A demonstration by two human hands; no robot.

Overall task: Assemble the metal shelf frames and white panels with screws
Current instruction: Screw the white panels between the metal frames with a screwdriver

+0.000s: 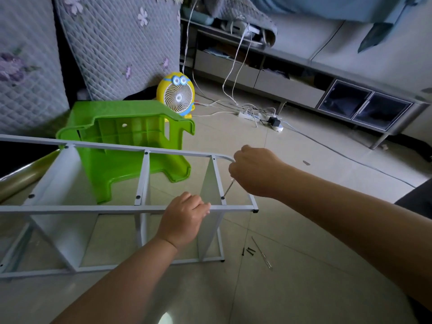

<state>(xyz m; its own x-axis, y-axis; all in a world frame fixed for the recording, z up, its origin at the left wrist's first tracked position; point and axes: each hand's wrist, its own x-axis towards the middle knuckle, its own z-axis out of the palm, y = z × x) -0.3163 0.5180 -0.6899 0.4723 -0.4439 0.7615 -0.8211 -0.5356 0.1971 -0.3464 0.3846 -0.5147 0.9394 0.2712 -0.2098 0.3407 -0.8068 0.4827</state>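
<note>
Your white metal shelf frame (93,208) lies on its side on the tiled floor (304,277), white panels (60,174) standing between its rails, its left end cut off by the picture edge. Your left hand (184,218) curls round the near top rail; your right hand (254,171) closes on a screwdriver (228,188), handle hidden in the fist, tip on a screw (222,197) in the rightmost cross bar. A few loose screws (249,250) lie on the floor nearby.

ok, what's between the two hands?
Head view: the screwdriver shaft, angled from the right hand down to a black screw in the crossbar. The left hand grips the front rail.
</note>
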